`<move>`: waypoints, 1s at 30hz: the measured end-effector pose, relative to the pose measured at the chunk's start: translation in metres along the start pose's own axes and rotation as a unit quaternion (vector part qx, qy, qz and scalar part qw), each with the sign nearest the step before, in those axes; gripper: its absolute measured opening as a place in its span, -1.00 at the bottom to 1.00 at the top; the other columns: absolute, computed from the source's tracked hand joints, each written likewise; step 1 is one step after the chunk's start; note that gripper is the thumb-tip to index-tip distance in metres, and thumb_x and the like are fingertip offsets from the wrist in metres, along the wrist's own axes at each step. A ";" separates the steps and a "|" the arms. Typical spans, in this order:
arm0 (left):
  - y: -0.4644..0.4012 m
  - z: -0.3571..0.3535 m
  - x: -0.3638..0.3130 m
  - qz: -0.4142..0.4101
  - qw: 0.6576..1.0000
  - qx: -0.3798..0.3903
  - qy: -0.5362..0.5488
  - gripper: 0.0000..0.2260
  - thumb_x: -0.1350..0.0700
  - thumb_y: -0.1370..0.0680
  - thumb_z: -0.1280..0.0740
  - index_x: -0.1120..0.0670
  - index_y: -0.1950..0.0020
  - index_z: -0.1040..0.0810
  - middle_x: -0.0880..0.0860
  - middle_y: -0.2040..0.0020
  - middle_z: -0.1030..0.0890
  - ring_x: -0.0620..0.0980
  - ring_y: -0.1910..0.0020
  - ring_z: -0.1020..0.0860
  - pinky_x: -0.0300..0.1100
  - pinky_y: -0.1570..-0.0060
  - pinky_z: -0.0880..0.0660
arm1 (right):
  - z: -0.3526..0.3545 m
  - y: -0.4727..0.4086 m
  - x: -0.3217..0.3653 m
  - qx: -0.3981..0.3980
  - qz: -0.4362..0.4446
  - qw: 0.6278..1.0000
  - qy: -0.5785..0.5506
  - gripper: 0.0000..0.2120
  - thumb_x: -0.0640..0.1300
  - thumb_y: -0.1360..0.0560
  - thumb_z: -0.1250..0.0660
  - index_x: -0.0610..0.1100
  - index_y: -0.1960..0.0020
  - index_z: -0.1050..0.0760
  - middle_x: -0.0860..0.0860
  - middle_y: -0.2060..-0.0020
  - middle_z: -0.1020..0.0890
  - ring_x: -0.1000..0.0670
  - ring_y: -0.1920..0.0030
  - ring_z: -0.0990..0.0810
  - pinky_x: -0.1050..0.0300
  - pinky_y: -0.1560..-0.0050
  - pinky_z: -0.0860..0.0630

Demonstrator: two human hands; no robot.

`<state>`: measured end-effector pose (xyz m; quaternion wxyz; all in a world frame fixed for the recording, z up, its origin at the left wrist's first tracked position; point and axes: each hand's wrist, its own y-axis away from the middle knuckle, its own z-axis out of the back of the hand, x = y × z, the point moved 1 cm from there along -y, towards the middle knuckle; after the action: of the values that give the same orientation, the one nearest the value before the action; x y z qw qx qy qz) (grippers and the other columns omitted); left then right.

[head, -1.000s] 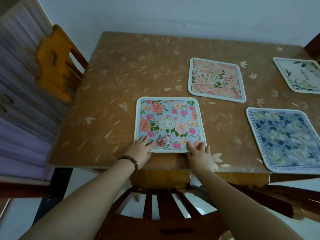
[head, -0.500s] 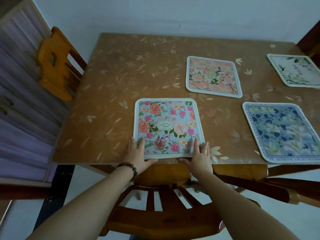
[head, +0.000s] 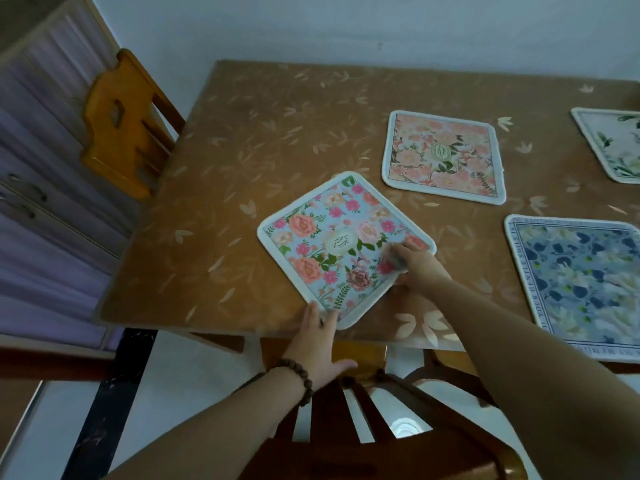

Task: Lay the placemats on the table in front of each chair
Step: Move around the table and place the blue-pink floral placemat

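Item: pink-rose placemat (head: 341,242), square with rounded corners, pale blue ground, white bound edge, small oval emblem at centre. Location: near edge of the table (head: 214,188), lying flat but turned corner-on like a diamond, its nearest corner at the table edge above the dark wooden chair (head: 363,427). Handling, as judged: thin, light, flexible fabric with some body from the binding; likely to slide easily on the glossy leaf-print table cover, so flat pressure turns it better than a pinch; no fragility apparent. Best holds: the bound corners or edges, or open palms on the face. Left hand (head: 320,344): open, fingers resting at the mat's nearest corner, thumb spread below the table edge, beaded bracelet (head: 298,379) at the wrist. Right hand (head: 417,263): on the mat's right corner, fingers blurred, so whether it presses flat or pinches the edge cannot be told. Also on the table, each lying flat and apart from the others: peach floral placemat (head: 443,157), blue lettered placemat (head: 578,282), white-and-green placemat (head: 613,143) partly cut off by the frame. A light wooden chair (head: 121,126) stands at the left side, no mat before it.
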<state>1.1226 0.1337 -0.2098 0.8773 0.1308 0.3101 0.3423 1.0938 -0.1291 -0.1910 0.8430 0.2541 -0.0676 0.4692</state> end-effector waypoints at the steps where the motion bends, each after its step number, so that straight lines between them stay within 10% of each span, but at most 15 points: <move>1: -0.002 0.001 -0.002 0.002 1.000 -0.001 -0.020 -0.16 -0.33 -0.41 -0.30 -0.01 -0.51 0.02 0.14 -0.53 0.12 0.11 -0.51 0.14 0.01 -0.41 -0.12 | 0.000 -0.005 -0.001 0.011 0.000 1.000 0.018 -0.25 -0.15 -0.40 -0.45 -0.08 -0.49 -0.17 -0.05 -0.47 -0.21 -0.16 -0.39 -0.30 -0.01 -0.30 -0.32; 10: -0.042 0.078 0.046 -0.024 0.986 -0.106 -0.130 -0.13 -0.41 -0.36 -0.27 -0.02 -0.50 -0.05 0.08 -0.50 -0.12 0.09 -0.48 -0.07 0.12 -0.39 -0.16 | -0.036 0.033 0.017 -0.044 -0.074 0.994 -0.065 -0.07 0.02 -0.44 -0.37 -0.06 -0.53 0.22 -0.09 -0.52 0.23 -0.11 -0.50 0.28 -0.10 -0.48 0.03; 17: -0.119 0.131 0.087 0.013 0.985 -0.057 -0.162 0.10 -0.56 -0.18 -0.22 -0.12 -0.52 0.20 0.15 -0.55 0.17 0.15 -0.51 0.15 0.15 -0.45 0.05 | -0.084 0.051 0.072 -0.113 -0.182 0.973 -0.090 0.23 0.57 -0.22 -0.16 -0.16 -0.50 0.34 -0.13 -0.51 0.27 -0.12 -0.49 0.30 0.00 -0.45 0.27; 30: -0.147 0.131 0.096 0.033 0.982 -0.009 -0.186 0.18 -0.62 -0.05 -0.07 -0.10 -0.53 0.16 0.17 -0.55 0.13 0.20 -0.51 0.10 0.14 -0.42 -0.01 | -0.083 0.033 0.076 -0.110 -0.209 0.970 -0.059 0.20 0.49 -0.28 -0.22 -0.24 -0.50 0.31 -0.21 -0.50 0.23 -0.17 -0.50 0.27 -0.05 -0.48 0.24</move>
<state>1.3369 0.0890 -0.2167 0.9090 0.1947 0.1336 0.3436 1.0984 -0.0165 -0.2235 0.9397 0.1957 -0.1138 0.2563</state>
